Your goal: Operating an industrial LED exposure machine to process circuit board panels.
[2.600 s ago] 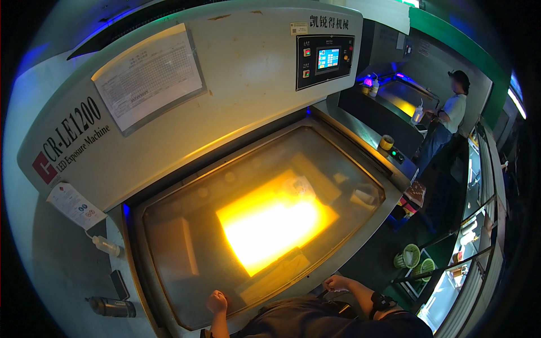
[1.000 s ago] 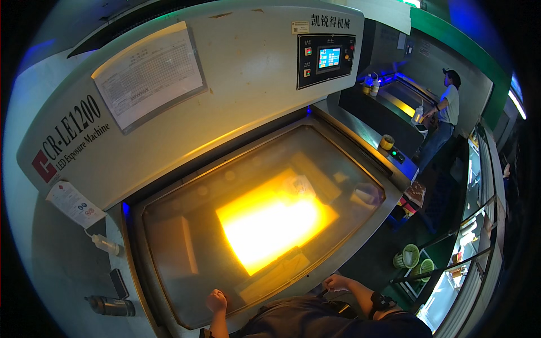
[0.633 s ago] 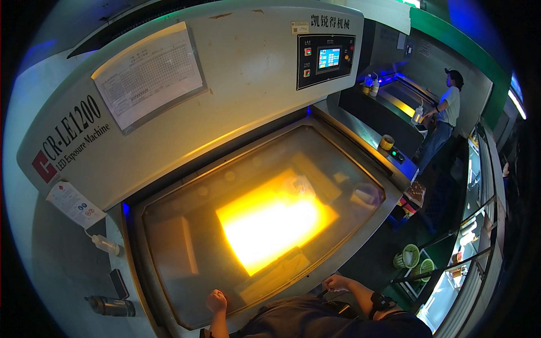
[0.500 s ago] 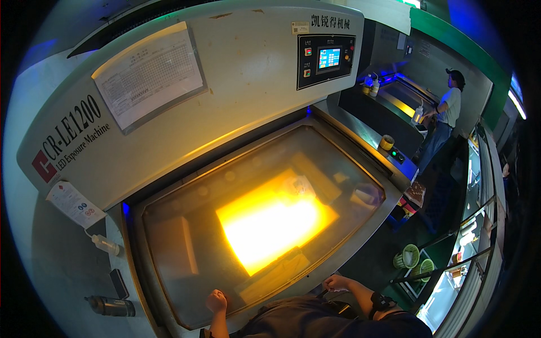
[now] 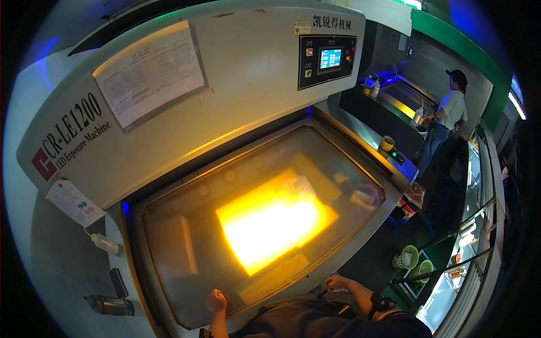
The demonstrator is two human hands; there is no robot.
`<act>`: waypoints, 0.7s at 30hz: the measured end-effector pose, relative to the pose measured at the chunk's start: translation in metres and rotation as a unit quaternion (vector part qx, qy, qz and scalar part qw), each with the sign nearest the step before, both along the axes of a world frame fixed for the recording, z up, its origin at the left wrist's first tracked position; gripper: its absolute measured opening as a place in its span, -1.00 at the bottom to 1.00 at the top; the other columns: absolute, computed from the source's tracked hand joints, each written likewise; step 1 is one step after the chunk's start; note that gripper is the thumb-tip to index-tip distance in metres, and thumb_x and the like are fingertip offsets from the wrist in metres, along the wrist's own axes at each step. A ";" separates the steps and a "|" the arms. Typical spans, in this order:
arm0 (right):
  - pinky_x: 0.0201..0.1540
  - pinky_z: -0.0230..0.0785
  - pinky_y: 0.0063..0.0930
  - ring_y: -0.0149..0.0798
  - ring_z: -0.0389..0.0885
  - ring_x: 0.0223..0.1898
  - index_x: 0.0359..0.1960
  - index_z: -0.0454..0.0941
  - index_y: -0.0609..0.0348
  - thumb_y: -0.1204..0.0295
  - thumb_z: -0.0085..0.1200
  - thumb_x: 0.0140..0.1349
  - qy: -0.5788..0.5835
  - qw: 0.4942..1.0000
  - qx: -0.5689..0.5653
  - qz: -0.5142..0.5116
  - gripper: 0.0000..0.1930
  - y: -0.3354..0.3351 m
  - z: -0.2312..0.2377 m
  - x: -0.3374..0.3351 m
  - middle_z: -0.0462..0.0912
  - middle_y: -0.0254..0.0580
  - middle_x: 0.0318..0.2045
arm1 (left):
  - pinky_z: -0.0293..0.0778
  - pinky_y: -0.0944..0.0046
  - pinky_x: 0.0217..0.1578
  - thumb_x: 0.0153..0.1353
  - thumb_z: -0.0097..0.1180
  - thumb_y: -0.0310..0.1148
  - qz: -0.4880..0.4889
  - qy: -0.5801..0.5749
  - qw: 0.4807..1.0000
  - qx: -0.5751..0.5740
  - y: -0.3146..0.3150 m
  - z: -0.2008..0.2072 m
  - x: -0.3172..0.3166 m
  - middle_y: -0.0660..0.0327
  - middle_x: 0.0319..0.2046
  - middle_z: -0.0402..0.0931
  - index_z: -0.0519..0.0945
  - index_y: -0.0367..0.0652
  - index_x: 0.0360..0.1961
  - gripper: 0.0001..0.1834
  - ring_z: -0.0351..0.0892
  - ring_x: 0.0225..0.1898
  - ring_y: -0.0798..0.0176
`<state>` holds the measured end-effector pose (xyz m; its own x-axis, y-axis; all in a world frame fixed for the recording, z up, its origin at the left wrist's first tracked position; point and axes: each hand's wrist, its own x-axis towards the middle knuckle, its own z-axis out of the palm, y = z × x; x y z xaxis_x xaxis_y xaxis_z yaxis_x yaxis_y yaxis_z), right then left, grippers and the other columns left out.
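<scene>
A wide exposure bed lies in front of me under a cloudy clear cover sheet. Bright yellow light glows through its middle. My left hand is curled into a fist and rests on the near left part of the bed, with nothing showing in it. At the bed's near edge, further right, my right hand has its fingers closed; a small dark thing shows by the fingertips, too unclear to name. Pale flat pieces show dimly under the sheet around the light.
The machine's grey hood rises behind the bed, with a control panel. A dark bottle and a squeeze bottle stand at left. At right are a tape roll, green baskets and a co-worker at another machine.
My two hands stay in place. The co-worker at the far machine has turned and shifted slightly, one arm now hanging back. Part of another person shows more at the far right rim.
</scene>
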<state>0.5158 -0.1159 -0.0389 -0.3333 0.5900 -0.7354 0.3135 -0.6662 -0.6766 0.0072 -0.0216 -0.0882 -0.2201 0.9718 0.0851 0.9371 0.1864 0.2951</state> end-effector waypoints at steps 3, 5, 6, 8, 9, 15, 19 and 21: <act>-0.64 0.05 -0.54 -0.49 0.22 -0.69 -0.61 0.46 0.08 0.49 -0.14 -0.04 0.002 1.000 0.004 0.007 -0.89 -0.001 -0.004 0.003 0.36 -0.42 -0.71 | 0.47 0.03 -0.52 -0.01 -0.13 -0.41 0.001 -0.001 1.000 -0.009 0.000 -0.001 0.000 0.12 -0.63 0.56 0.57 -0.05 -0.66 -0.78 0.56 -0.57 0.01; -0.64 0.05 -0.54 -0.49 0.23 -0.68 -0.61 0.46 0.08 0.49 -0.13 -0.04 0.005 1.000 0.003 0.008 -0.89 -0.001 -0.004 0.004 0.36 -0.42 -0.71 | 0.47 0.04 -0.51 0.01 -0.12 -0.41 0.008 -0.011 1.000 -0.014 -0.001 -0.003 0.000 0.11 -0.61 0.56 0.57 -0.06 -0.65 -0.78 0.57 -0.55 0.00; -0.64 0.06 -0.54 -0.49 0.24 -0.68 -0.60 0.46 0.08 0.48 -0.13 -0.04 0.007 1.000 0.002 0.010 -0.90 -0.001 -0.003 0.004 0.36 -0.42 -0.71 | 0.47 0.04 -0.51 0.01 -0.12 -0.41 0.009 -0.012 1.000 -0.015 -0.002 0.000 0.002 0.11 -0.61 0.56 0.57 -0.06 -0.65 -0.78 0.57 -0.55 0.00; -0.63 0.05 -0.55 -0.50 0.24 -0.68 -0.61 0.46 0.07 0.47 -0.14 -0.02 -0.001 1.000 -0.002 0.014 -0.89 0.000 -0.001 0.004 0.35 -0.42 -0.72 | 0.47 0.03 -0.49 0.06 -0.11 -0.39 0.007 -0.014 1.000 0.006 -0.005 0.006 0.007 0.10 -0.59 0.57 0.59 -0.07 -0.59 -0.78 0.57 -0.54 -0.02; -0.62 0.04 -0.56 -0.51 0.23 -0.68 -0.61 0.45 0.07 0.47 -0.14 0.00 -0.010 1.000 -0.004 0.025 -0.88 0.004 0.003 0.006 0.35 -0.43 -0.72 | 0.47 0.03 -0.49 0.06 -0.11 -0.39 0.018 -0.017 1.000 0.005 -0.007 0.006 0.008 0.10 -0.59 0.57 0.59 -0.07 -0.59 -0.78 0.57 -0.54 -0.02; -0.62 0.08 -0.54 -0.43 0.28 -0.68 -0.60 0.47 0.17 0.50 -0.15 0.01 -0.049 0.998 -0.036 -0.013 -0.86 0.012 0.015 -0.004 0.38 -0.31 -0.71 | 0.49 -0.03 -0.43 0.15 -0.06 -0.26 -0.022 -0.083 0.996 0.010 -0.005 0.008 -0.001 0.02 -0.45 0.59 0.61 -0.03 -0.43 -0.80 0.58 -0.42 -0.14; -0.62 0.05 -0.52 -0.40 0.26 -0.71 -0.69 0.44 0.22 0.52 -0.17 0.02 -0.036 0.995 -0.051 -0.082 -0.81 0.006 -0.015 0.005 0.38 -0.24 -0.72 | 0.46 -0.13 -0.41 0.15 -0.07 -0.17 0.025 -0.119 0.991 -0.046 -0.005 0.009 0.000 0.11 -0.42 0.60 0.61 0.06 -0.39 -0.79 0.57 -0.36 -0.15; -0.63 0.00 -0.53 -0.40 0.23 -0.72 -0.72 0.42 0.21 0.57 -0.21 -0.01 -0.052 0.995 0.041 -0.080 -0.80 -0.003 -0.054 0.028 0.35 -0.26 -0.73 | 0.46 -0.11 -0.38 0.14 -0.07 -0.21 0.021 -0.126 0.991 -0.045 0.001 0.014 0.007 0.08 -0.47 0.57 0.58 0.01 -0.44 -0.80 0.57 -0.35 -0.12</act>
